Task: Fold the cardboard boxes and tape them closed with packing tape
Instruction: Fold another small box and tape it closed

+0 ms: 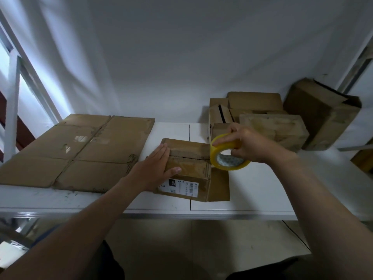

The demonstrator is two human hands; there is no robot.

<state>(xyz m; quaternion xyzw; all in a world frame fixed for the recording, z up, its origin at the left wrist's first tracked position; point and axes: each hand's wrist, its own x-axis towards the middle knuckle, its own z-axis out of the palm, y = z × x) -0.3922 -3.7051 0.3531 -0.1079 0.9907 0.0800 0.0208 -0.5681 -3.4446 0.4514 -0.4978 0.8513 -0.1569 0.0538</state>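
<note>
Our flat left hand pinned the small brown cardboard box on the white table while our right hand gripped the yellow packing-tape roll beside it; slack pressure, we judged, could let flaps gape.

Fine print on the box label illegibly small.

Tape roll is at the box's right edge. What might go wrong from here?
The left hand only presses flat on the small box, so pulling the tape roll with the right hand may slide it. The top seam shows a dark gap; tape might seal it gaping. The open end flap may go untaped.
</note>
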